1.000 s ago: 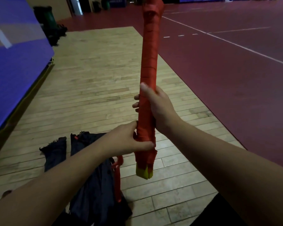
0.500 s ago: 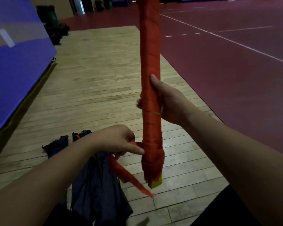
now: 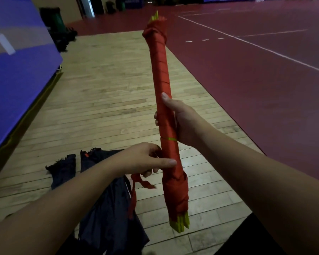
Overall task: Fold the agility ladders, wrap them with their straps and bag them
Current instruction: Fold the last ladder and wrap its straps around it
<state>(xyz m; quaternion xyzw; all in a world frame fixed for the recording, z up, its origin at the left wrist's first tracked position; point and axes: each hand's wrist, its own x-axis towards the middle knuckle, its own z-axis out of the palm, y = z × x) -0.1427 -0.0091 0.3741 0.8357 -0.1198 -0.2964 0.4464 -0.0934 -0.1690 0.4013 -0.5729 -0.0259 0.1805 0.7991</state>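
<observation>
ladder bundle (image 3: 161, 74) now lower, top end in view; l hand (image 3: 143, 159) back gripping it, strap tail (image 3: 133, 196) dangling.

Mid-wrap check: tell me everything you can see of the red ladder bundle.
The ladder bundle is a long, slim roll bound in spiral turns of red webbing strap, with yellow-green rung ends poking out at both tips and one yellow-green sliver showing mid-shaft. It is held in the air, nearly upright, top leaning away and slightly left. The right hand grips its middle; the left hand lays its thumb across the lower part and holds the strap tail, which hangs loose below.
</observation>
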